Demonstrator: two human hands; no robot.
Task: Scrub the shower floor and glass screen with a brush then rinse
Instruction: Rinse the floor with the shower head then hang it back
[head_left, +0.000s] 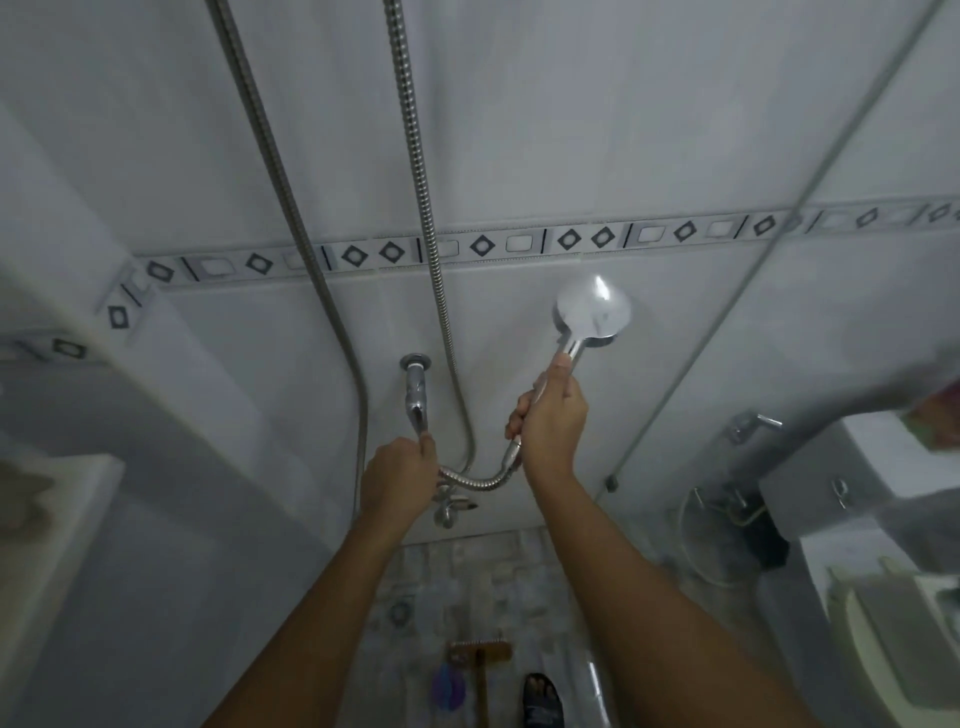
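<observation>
The shower head (592, 309) was gripped by its handle in the right hand (550, 421), above and right of the tap (415, 395), whose lever was pinched by the left hand (400, 473). The brush (480, 654) (blurred) lay on the floor (467, 571) below the tap.

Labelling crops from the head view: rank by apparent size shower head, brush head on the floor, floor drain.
1. shower head
2. brush head
3. floor drain
The floor items lie farther away, so true sizes are unsure.
</observation>
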